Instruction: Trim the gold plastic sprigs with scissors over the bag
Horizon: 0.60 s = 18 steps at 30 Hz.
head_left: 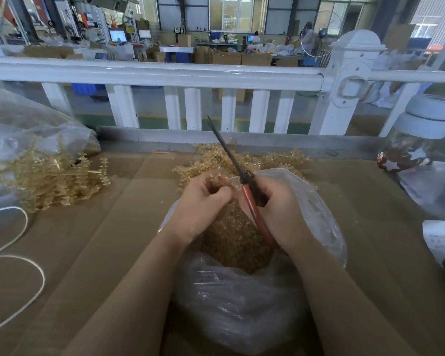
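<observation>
My right hand grips red-handled scissors; their dark blades are together and point up and away toward the fence. My left hand pinches a small gold plastic sprig right beside the scissors' pivot. Both hands hover over an open clear plastic bag that holds a heap of gold trimmings. More gold sprigs lie in a pile just behind the hands.
A second heap of gold sprigs spills from a clear bag at the left. White cord loops on the cardboard-covered table. A white fence borders the far edge. A lidded jar and papers sit right.
</observation>
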Available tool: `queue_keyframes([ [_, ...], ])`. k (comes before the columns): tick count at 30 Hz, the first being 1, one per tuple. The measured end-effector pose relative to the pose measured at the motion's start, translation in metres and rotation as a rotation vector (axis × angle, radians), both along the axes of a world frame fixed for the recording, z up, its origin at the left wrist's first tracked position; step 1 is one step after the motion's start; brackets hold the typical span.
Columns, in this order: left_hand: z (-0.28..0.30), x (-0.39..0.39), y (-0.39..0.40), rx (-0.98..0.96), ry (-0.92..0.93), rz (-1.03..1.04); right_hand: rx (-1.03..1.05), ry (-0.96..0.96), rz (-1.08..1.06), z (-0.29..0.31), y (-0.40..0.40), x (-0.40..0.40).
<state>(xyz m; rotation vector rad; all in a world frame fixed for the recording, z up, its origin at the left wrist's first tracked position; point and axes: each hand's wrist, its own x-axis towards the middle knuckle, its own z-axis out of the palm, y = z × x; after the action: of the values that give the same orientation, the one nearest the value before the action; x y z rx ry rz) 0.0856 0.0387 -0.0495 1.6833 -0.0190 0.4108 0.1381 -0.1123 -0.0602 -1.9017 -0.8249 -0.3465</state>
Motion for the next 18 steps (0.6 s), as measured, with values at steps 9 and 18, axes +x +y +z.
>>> queue_keyframes([
  [9, 0.004, 0.005, 0.005, -0.270, -0.093, 0.180, -0.033, -0.209, -0.166, 0.001, -0.004, 0.001],
  [18, 0.001, 0.004, 0.015, -0.229, -0.094, 0.123, -0.317, -0.257, -0.245, 0.003, -0.010, 0.004],
])
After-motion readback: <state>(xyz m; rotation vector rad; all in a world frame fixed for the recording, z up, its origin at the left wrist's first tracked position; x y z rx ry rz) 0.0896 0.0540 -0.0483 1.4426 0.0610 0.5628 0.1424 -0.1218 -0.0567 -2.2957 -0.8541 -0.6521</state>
